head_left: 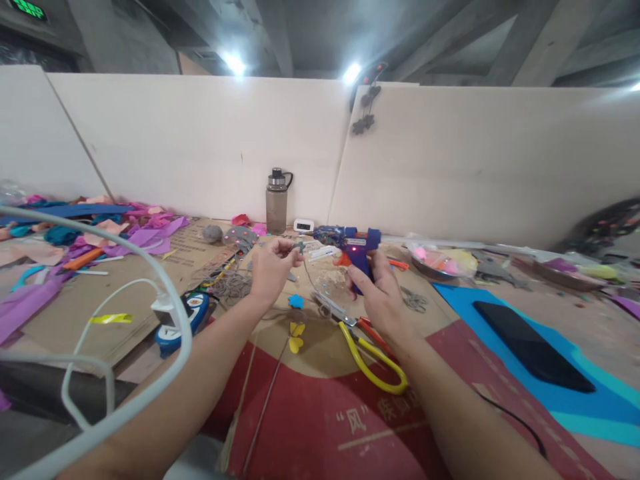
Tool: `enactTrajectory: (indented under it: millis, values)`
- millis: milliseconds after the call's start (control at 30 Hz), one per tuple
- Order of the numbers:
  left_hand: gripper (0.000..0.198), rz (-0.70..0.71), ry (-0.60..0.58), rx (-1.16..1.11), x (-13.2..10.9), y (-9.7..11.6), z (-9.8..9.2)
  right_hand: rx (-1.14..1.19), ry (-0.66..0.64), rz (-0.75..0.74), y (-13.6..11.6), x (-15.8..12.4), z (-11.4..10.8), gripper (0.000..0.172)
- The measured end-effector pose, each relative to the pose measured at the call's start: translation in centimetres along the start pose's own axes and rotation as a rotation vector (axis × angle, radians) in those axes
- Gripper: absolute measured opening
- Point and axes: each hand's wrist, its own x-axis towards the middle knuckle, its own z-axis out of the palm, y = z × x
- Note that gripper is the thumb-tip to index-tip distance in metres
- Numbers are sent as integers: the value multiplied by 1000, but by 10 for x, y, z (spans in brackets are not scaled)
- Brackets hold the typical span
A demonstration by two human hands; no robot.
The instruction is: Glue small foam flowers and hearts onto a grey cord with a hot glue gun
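My left hand (270,270) is raised over the cardboard, its fingers pinched on a small grey flower-shaped piece (299,247) with a thin wire hanging from it. My right hand (383,297) is wrapped round the handle of a blue hot glue gun (350,241), whose nozzle points left toward the grey piece. A red light glows on the gun. Below the hands lie a small blue felt flower (296,301), yellow petals (296,337) and yellow-handled pliers (367,357).
Cardboard (320,413) covers the table. Coloured felt scraps (100,233) pile up at the left. A white cable (125,333) and power strip (180,320) sit near left. A water bottle (277,200) stands by the white partition. A black phone (530,347) lies on blue felt at right.
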Motion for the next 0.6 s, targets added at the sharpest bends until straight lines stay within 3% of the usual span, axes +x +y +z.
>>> enactTrajectory:
  millis: [100,233,433,600]
  values:
    - [23,-4,0,-10,0,0,0,225,-35,86,-1,1,2,20]
    - [20,-8,12,22,0,2,-1,344,-31,126,1,3,2,20]
    - [23,-24,-2,12,0,4,-1,300,-40,143,4,4,1,22]
    - [26,-137,-1,-182,3,1,0,203,-55,122,3,4,0,24]
